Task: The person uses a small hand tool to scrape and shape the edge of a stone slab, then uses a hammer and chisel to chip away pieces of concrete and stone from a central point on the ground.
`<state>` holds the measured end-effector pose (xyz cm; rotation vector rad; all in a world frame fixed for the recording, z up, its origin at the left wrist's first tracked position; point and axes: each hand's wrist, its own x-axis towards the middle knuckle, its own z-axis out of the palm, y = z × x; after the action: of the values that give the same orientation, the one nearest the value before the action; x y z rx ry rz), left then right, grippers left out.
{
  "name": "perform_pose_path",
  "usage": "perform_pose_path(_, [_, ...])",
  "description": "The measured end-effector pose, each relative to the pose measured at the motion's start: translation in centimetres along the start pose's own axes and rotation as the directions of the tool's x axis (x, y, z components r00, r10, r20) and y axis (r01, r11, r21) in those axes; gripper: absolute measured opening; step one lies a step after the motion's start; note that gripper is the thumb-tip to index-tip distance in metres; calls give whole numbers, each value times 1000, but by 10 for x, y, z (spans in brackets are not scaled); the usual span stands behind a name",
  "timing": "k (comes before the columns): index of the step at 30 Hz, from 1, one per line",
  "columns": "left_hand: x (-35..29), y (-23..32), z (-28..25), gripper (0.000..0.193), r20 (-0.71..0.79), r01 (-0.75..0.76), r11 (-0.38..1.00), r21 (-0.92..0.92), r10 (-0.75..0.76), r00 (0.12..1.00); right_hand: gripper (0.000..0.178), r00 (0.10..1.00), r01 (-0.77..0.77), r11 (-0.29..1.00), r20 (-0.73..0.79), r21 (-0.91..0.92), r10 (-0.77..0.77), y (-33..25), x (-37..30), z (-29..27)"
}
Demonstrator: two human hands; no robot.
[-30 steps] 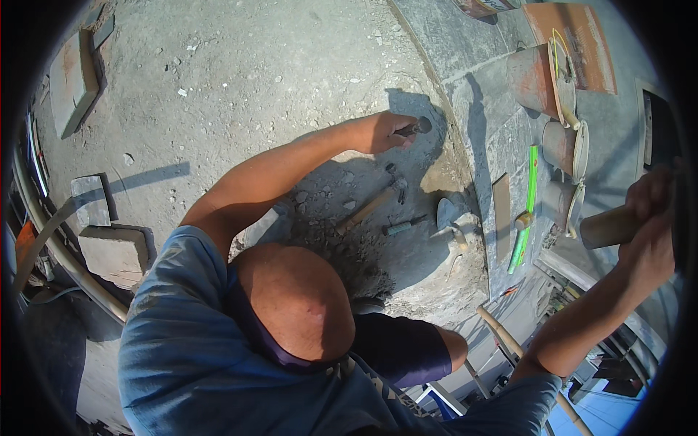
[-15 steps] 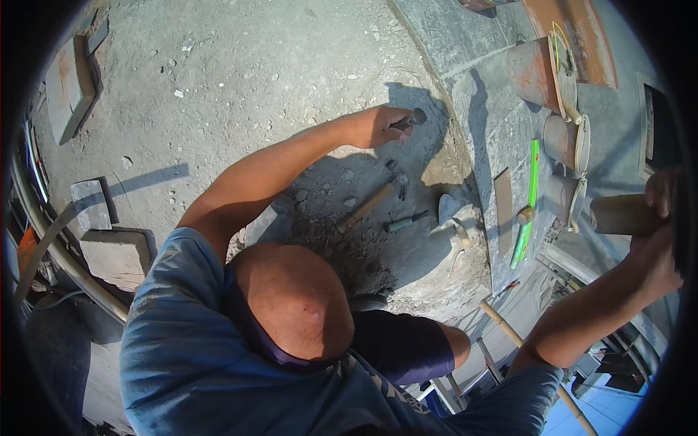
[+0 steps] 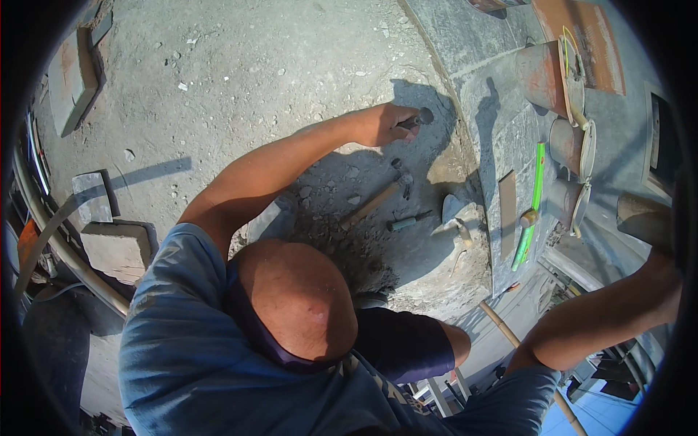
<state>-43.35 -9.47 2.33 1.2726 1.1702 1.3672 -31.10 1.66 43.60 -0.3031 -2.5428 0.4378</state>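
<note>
Left hand (image 3: 379, 125): fingers closed round a short dark metal rod with a round flat end (image 3: 420, 118), over the far middle of the rough grey dusty ground (image 3: 254, 80); the rod's lower end is hidden from view. Right hand (image 3: 665, 272): at the right edge, mostly lost in the dark rim, so its grip cannot be told; a thick, brown-grey, blunt block (image 3: 643, 219) shows just beyond it, cut off by the same rim.

On the ground, nearer than the left hand: a hammer with a dark metal head and pale wooden handle (image 3: 374, 203), lying aslant; right of it, a slim tool with a teal handle (image 3: 402, 224); farther right, a trowel with a grey blade and wooden handle (image 3: 452, 209). Right of these, on the smooth grey slab (image 3: 483, 145): a flat brown strip (image 3: 507, 211), a long bright-green bar (image 3: 536, 182) beside it; then a row of tapered, dusty buckets (image 3: 540, 76). Far left: a thick pale slab-like block (image 3: 70, 80).
</note>
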Motion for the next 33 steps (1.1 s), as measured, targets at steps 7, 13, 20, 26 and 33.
perform_pose_path(7, [7,2,-7,10,43,13,998,57,-15,999,25,776,-241,918,506,-315,378,43,-142,137])
perform_pose_path(13, [-8,-8,-3,10,-39,24,999,29,-23,999,28,834,-549,821,158,157,528,-11,-40,83])
perform_pose_path(20, [3,-2,-2,14,44,-8,998,59,6,999,26,778,-250,933,519,-259,353,40,-143,146])
perform_pose_path(26, [-14,-14,-4,17,-1,81,997,1,-81,997,28,781,-578,813,241,-72,576,-11,-34,84])
perform_pose_path(33, [2,2,-5,14,48,35,997,69,-38,998,25,882,-447,856,287,259,373,33,-131,138])
